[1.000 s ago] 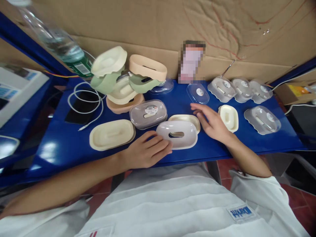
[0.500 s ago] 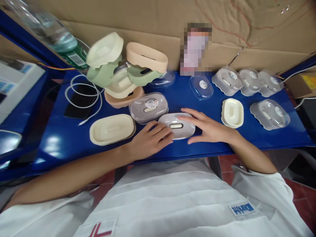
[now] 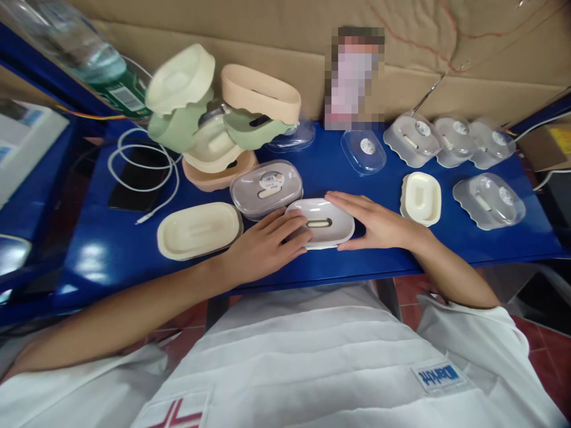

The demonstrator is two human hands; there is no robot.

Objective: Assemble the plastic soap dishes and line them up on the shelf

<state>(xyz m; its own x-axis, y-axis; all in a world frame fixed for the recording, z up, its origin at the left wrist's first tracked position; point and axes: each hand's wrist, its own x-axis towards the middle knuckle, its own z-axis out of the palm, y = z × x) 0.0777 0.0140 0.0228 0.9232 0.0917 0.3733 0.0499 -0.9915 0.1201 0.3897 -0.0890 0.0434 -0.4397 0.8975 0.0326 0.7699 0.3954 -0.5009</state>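
Near the front edge of the blue table sits a grey-white oval soap dish (image 3: 325,234) with a cream piece in its middle slot. My left hand (image 3: 273,242) is closed round its left end, fingertips over the rim. At the other end, my right hand (image 3: 377,221) grips the dish with fingers along the far rim and thumb at the near side. Just behind lies another grey soap dish under a clear labelled lid (image 3: 267,187). A cream oval dish (image 3: 200,230) rests left of my left hand, and a smaller cream dish (image 3: 420,199) stands beyond my right hand.
Stacked cream, green and peach dish parts (image 3: 261,92) rise at the back left. A loose clear lid (image 3: 363,153) lies at the back, with several lidded dishes (image 3: 411,139) to its right. A white cable (image 3: 111,160) coils over a black device. One bottle (image 3: 104,71) leans at far left.
My right hand has closed in on the dish's right end, its fingers now against the rim. My left fingers have spread a little further over the left end. The view has shifted slightly.
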